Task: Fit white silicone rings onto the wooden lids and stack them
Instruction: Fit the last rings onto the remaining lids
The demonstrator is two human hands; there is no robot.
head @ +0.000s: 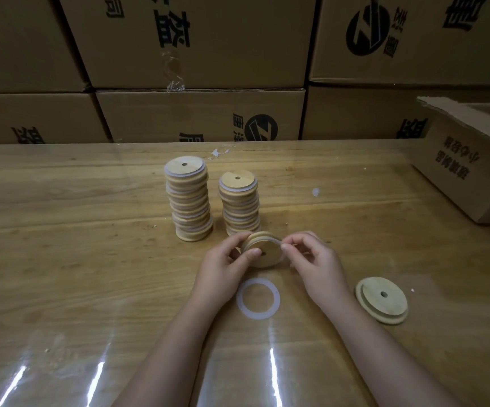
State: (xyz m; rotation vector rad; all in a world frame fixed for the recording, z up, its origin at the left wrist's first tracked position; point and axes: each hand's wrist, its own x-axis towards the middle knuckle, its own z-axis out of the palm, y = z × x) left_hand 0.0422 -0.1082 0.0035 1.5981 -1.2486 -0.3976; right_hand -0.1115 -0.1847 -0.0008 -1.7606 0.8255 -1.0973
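Observation:
My left hand (226, 259) grips a wooden lid (267, 255) tilted on edge above the table, thumb on its face. My right hand (311, 257) pinches the white silicone ring at the lid's right rim, where the ring sits around the lid. A loose white ring (258, 298) lies flat on the table just below the hands. A bare wooden lid (382, 299) with a centre hole lies to the right of my right forearm. Two stacks of ringed lids stand behind the hands: a taller stack (189, 201) on the left and a shorter stack (239, 205) on the right.
The wooden table (76, 259) has a glossy clear cover. An open cardboard box (470, 163) stands at the right edge. A wall of stacked cardboard cartons (202, 60) closes off the far side of the table.

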